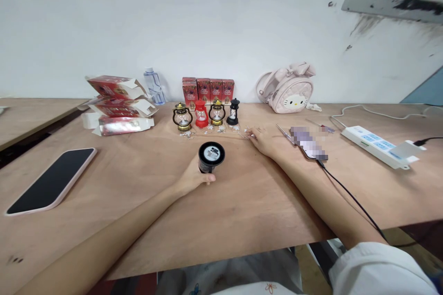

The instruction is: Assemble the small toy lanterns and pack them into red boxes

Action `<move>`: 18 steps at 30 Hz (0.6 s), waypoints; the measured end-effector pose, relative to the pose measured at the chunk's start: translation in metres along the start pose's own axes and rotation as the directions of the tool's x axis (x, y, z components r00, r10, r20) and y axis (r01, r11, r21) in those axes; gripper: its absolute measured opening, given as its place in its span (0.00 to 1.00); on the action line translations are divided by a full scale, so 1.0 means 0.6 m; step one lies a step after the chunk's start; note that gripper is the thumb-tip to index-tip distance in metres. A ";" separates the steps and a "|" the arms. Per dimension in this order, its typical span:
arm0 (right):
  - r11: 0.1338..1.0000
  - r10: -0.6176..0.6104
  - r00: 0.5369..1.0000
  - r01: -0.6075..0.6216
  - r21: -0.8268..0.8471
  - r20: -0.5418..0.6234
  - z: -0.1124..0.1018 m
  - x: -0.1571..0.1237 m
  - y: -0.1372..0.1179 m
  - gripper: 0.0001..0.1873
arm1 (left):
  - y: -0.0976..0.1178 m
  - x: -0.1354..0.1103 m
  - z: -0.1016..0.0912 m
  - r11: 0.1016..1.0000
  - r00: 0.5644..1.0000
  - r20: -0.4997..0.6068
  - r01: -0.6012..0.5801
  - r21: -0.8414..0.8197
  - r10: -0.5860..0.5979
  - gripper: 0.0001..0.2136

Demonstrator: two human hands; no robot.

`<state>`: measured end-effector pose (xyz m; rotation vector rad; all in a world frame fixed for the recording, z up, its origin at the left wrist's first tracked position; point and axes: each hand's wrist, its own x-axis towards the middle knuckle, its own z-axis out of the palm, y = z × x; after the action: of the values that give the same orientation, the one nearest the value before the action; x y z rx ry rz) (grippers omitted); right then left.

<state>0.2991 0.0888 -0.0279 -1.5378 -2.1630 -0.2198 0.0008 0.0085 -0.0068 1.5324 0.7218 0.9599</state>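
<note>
My left hand (194, 176) is wrapped round a small black lantern (211, 156) held on its side, its round base facing me. My right hand (262, 140) reaches forward and rests on the table, its fingertips pinched among several small clear pieces (242, 132) scattered in front of a row of lanterns. That row holds a gold-and-black lantern (182, 117), a red lantern (201, 114), another gold one (217, 113) and a black one (234, 112).
Several red boxes (208, 90) stand behind the lanterns. Opened red cartons (117, 106) lie at the left with a water bottle (154, 85). A phone (51, 179) lies near left, a pink bag (289, 88) at the back, a power strip (375, 145) and a cabled device (308, 143) to the right.
</note>
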 end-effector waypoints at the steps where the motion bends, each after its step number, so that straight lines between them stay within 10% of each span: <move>1: 1.000 -0.003 1.000 0.003 0.007 -0.001 -0.001 0.000 0.000 0.10 | -0.001 -0.001 0.000 0.998 0.999 0.021 0.037 -0.047 -0.036 0.36; 18: 0.998 -0.002 1.000 0.002 0.064 0.004 -0.003 -0.001 -0.005 0.14 | 0.014 0.002 0.008 0.987 0.979 -0.194 0.036 -0.158 -0.067 0.31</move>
<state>0.2973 0.0864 -0.0262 -1.5013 -2.1538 -0.1463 0.0049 0.0061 0.0013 1.2897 0.8055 1.1137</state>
